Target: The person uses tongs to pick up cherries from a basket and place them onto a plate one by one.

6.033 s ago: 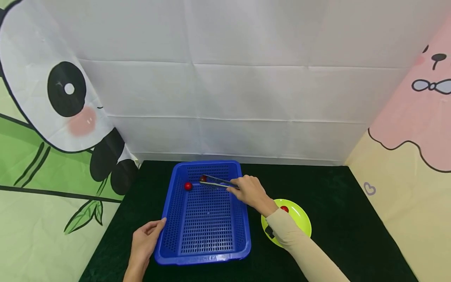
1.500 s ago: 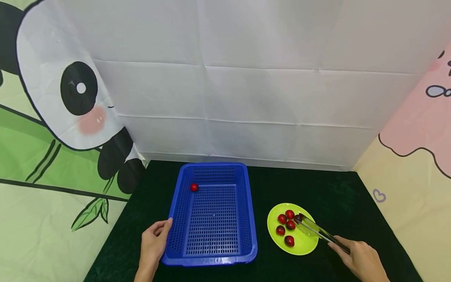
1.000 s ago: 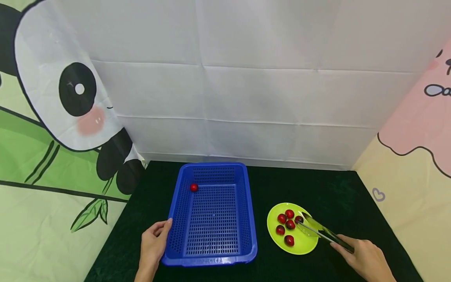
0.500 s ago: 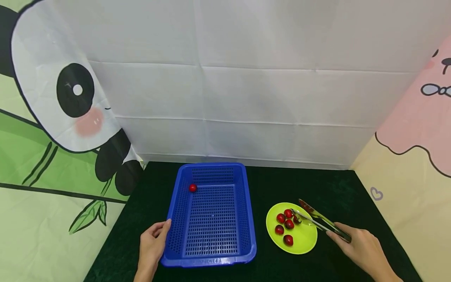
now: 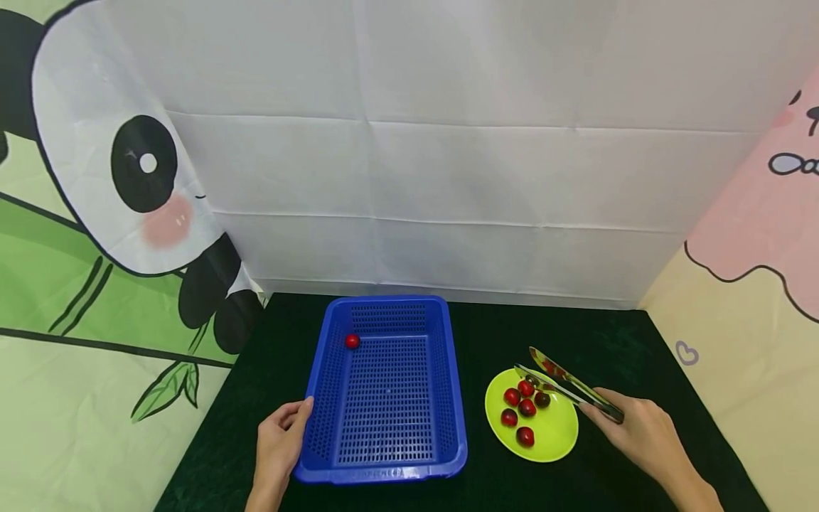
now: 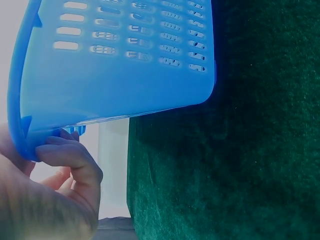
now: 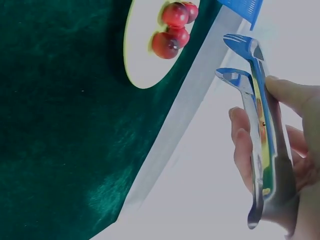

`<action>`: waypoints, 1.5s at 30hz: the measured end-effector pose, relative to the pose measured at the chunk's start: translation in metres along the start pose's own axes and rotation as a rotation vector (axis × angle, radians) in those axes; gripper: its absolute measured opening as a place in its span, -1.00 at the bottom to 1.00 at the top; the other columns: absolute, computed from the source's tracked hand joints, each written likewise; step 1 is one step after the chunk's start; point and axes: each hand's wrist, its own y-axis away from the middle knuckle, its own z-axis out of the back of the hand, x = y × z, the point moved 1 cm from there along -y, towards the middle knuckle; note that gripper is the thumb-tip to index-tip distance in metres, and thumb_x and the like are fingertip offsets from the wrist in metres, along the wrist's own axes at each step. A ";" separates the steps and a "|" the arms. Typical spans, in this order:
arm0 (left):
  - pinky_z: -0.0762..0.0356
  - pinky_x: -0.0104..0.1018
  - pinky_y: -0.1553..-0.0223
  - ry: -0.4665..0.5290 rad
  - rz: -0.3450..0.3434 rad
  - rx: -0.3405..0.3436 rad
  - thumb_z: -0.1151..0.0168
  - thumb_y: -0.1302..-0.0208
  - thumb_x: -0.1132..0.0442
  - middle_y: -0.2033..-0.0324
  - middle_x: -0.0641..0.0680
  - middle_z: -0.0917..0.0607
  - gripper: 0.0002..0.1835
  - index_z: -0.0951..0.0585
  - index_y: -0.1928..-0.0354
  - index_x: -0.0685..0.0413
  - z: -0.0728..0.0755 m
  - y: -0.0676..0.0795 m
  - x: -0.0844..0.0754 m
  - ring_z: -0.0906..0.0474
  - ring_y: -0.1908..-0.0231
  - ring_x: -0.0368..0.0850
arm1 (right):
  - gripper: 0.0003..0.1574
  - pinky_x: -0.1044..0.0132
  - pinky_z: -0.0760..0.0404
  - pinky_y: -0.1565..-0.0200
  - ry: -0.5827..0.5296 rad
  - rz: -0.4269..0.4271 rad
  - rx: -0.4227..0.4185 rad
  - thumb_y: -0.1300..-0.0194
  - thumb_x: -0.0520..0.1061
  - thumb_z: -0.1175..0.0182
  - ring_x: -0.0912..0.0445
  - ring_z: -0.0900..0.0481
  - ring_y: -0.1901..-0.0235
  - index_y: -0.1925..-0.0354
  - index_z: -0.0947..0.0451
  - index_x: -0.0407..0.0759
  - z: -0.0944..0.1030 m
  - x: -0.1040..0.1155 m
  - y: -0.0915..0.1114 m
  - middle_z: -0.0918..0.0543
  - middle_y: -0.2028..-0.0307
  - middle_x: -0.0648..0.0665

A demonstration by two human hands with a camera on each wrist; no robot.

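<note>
My left hand point(image 5: 276, 449) pinches the left rim of a blue slotted plastic basket point(image 5: 458, 419), thumb and fingers round its edge point(image 6: 20, 100). One small round red fruit point(image 5: 352, 341) lies near the basket's far left corner. My right hand point(image 5: 646, 437) grips metal tongs point(image 5: 582, 391), one tip spoon-shaped and the other forked. The tongs stand spread with nothing between their tips, above the far edge of a yellow-green plate point(image 5: 553, 437). Several cherry-like red and dark fruits point(image 5: 525, 436) lie on the plate, one partly behind the tongs.
A dark green cloth point(image 5: 614, 355) covers the table under basket and plate. A white curtain point(image 5: 409, 178) hangs behind. Printed side panels flank the table, a panda point(image 5: 143, 163) on the left and a pink figure point(image 5: 755, 213) on the right.
One dark fruit has gone from the basket to the plate, where the tongs let it go. The tongs then spread and moved up and left. The left hand stays on the rim.
</note>
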 end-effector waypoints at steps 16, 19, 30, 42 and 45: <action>-0.60 -0.29 0.31 -0.012 0.000 -0.002 -0.17 -0.49 -0.19 0.13 0.23 -0.75 -0.39 -0.60 -0.17 0.26 0.000 -0.001 -0.001 -0.64 0.32 -0.14 | -0.62 0.40 -0.27 0.63 -0.106 0.087 -0.039 -0.14 -0.15 -0.52 0.37 -0.30 0.64 0.09 -0.72 -0.29 -0.004 0.020 -0.027 -0.60 0.53 0.09; -0.60 -0.29 0.31 -0.010 -0.005 0.002 -0.16 -0.49 -0.19 0.13 0.23 -0.74 -0.39 -0.59 -0.17 0.26 0.000 -0.001 -0.001 -0.64 0.32 -0.13 | -0.60 0.40 -0.28 0.62 -0.113 0.090 -0.022 -0.13 -0.14 -0.52 0.37 -0.30 0.63 0.08 -0.71 -0.31 -0.005 0.026 -0.032 -0.59 0.53 0.12; -0.58 -0.30 0.33 -0.011 -0.001 0.000 -0.16 -0.49 -0.19 0.16 0.18 -0.75 -0.39 -0.60 -0.17 0.25 0.001 0.000 -0.001 -0.64 0.32 -0.14 | -0.63 0.39 -0.27 0.62 -0.094 0.152 -0.017 -0.08 -0.20 -0.48 0.36 -0.25 0.66 0.12 -0.71 -0.30 -0.010 0.045 -0.059 -0.52 0.59 0.16; -0.59 -0.30 0.33 -0.007 -0.002 -0.015 -0.17 -0.49 -0.19 0.14 0.21 -0.75 -0.40 -0.61 -0.16 0.25 -0.001 0.000 0.000 -0.64 0.33 -0.14 | -0.63 0.40 -0.34 0.61 -0.132 0.206 -0.008 -0.10 -0.27 -0.48 0.35 -0.31 0.65 0.09 -0.69 -0.34 -0.017 0.060 -0.080 -0.53 0.61 0.14; -0.59 -0.30 0.34 -0.002 -0.001 -0.015 -0.17 -0.49 -0.19 0.15 0.20 -0.76 -0.40 -0.61 -0.15 0.25 0.000 0.000 0.001 -0.65 0.33 -0.15 | -0.62 0.41 -0.37 0.58 -0.148 0.201 0.013 -0.12 -0.26 -0.49 0.35 -0.33 0.64 0.07 -0.69 -0.35 -0.020 0.064 -0.084 -0.54 0.60 0.14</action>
